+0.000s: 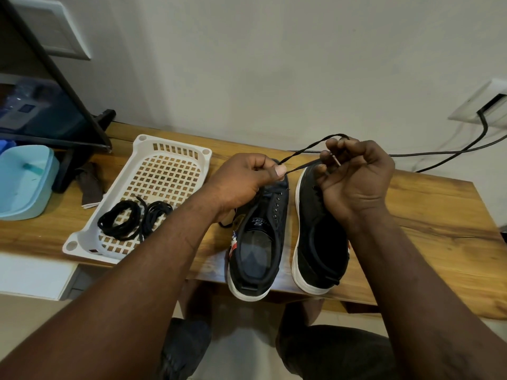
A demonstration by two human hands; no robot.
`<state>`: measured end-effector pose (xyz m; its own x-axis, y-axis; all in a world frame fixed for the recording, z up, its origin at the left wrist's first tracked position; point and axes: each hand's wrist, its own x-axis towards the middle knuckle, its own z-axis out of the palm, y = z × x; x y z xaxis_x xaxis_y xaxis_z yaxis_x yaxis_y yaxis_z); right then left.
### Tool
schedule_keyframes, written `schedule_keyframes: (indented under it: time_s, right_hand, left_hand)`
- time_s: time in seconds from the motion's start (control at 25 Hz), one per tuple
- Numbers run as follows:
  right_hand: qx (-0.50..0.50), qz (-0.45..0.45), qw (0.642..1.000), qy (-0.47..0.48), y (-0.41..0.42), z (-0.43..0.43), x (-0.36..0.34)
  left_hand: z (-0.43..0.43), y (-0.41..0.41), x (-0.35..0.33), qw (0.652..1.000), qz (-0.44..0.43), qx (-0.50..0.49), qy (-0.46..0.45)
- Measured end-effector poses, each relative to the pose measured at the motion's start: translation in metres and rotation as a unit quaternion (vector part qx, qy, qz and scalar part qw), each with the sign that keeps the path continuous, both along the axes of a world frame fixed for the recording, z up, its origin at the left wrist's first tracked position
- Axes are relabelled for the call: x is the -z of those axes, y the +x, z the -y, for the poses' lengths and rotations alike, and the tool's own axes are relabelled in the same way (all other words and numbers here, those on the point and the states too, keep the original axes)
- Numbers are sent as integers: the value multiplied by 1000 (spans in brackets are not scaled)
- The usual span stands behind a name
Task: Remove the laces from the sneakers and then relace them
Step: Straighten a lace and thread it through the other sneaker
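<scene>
Above the pair of dark, white-soled canvas sneakers [312, 215] on the wooden bench [428, 215], the left hand [247, 179] pinched a thin black lace [301, 152], and the right hand [356, 176] gripped its loop in curled fingers. The eyelets that showed looked empty, and two coiled black laces [120, 220] lay in the white plastic basket [142, 139]. I judged that relacing was at its start; the next move called for guiding the lace tip into a lowest eyelet.
</scene>
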<state>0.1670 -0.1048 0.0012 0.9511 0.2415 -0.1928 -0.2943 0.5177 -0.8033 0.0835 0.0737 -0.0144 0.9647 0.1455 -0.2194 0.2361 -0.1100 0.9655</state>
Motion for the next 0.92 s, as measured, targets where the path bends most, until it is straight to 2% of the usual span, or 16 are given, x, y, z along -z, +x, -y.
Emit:
schedule_keyframes:
  time_s: [0.08, 0.12, 0.16, 0.2, 0.24, 0.32, 0.4, 0.48, 0.52, 0.56, 0.64, 0.72, 0.84, 0.92]
  right_hand:
    - [12, -20, 1000, 15, 1, 3, -2]
    - [18, -22, 1000, -12, 1, 2, -1]
    - [16, -14, 997, -78, 1, 0, 1]
    - [4, 8, 982, -186, 1, -3, 5]
    - [-13, 42, 948, -314, 1, -6, 11]
    - [-9, 133, 847, -514, -5, -11, 21]
    - [42, 242, 771, -588, -14, -16, 20]
    - [63, 325, 740, -585, -18, -21, 18]
    - [41, 337, 747, -572, -18, -22, 19]
    - [-9, 323, 771, -548, -18, -23, 21]
    - [-142, 257, 826, -481, -21, -23, 22]
    - [-216, 209, 861, -409, -22, -23, 20]
    - [-250, 169, 898, -322, -19, -21, 13]
    - [-244, 137, 915, -291, -19, -23, 9]
  left_hand:
    - [-2, 0, 1, 1000, -1, -22, -7]
    - [-2, 0, 1, 999, 0, -35, -4]
    - [-2, 0, 1, 999, 1, -47, -2]
    - [-2, 0, 0, 998, 1, -55, -4]
    - [-1, 0, -1, 998, 1, -62, -4]
    - [1, 0, -1, 997, 2, -76, 6]
    - [1, 0, -1, 996, 10, -85, 13]
    - [1, -1, -2, 996, 21, -84, 14]
    - [0, -1, -2, 996, 23, -82, 16]
    - [0, -1, -2, 996, 25, -79, 20]
    - [-1, -2, -2, 997, 24, -72, 35]
    - [-1, -3, -2, 997, 24, -68, 29]
    - [-4, -3, -2, 996, 25, -84, -18]
    - [-6, 0, 2, 996, 16, -84, -14]
